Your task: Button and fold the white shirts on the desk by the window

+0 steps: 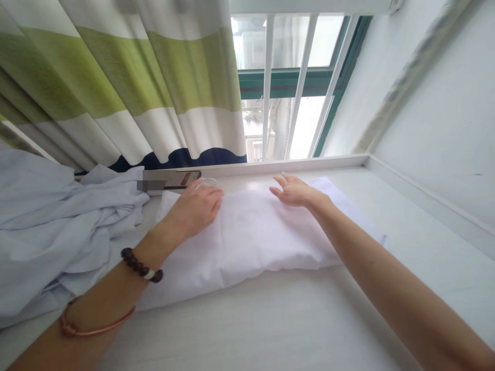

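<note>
White cloth (247,237) beneath palm-down left hand (198,207), splayed right hand (294,191).

a plain white folded cloth (247,232) lies as a long, low pad on the pale flat surface (247,319), its length running left to right, the top mostly smooth with faint creases, the near edge rounded and slightly wavy.

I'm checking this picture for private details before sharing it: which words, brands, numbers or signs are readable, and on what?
No text is readable.
Phone: a reddish patch on the screen, too small and blurred to read; grey blocks cover its left part.
White cloth: no lettering visible.
Curtain: coloured bands, no lettering visible.
</note>
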The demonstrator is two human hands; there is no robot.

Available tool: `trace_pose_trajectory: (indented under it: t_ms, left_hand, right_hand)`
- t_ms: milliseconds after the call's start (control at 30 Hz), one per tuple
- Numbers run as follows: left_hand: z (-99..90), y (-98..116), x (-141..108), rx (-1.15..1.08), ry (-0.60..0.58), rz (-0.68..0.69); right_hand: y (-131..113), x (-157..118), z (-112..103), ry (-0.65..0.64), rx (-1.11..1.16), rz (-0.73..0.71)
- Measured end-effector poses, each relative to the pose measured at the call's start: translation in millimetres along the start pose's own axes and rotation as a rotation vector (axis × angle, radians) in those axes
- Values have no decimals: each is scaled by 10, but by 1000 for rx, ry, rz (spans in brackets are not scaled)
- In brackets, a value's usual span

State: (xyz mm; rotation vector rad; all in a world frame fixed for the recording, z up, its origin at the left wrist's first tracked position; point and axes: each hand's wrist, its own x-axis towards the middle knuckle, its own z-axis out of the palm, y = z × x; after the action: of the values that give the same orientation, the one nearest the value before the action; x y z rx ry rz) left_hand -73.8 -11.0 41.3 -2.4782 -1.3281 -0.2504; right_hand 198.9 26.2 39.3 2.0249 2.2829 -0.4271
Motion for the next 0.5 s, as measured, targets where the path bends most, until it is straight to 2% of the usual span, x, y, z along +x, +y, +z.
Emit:
trace_pose_trajectory:
  t_ms: [67,133,233,333,400,500]
  left_hand:
    - [108,174,72,-125,-20,-25]
    - [259,230,27,-197,-48,-36]
    - [423,97,-143,-268,-122,-85]
    - [468,-95,-265,-233,-178,-209]
    - [471,-170,-291,-190,-188,-269]
    - [484,-242,-316,-131,-167,-315]
  right_hand:
    - [16,30,100,6,25,2]
    - [213,33,245,101,22,12]
    - [677,21,381,207,-18,125]
    - [1002,32,381,237,-28,200]
    - [1062,45,360,242,-18,209]
    - [1021,57,347,249,4,209]
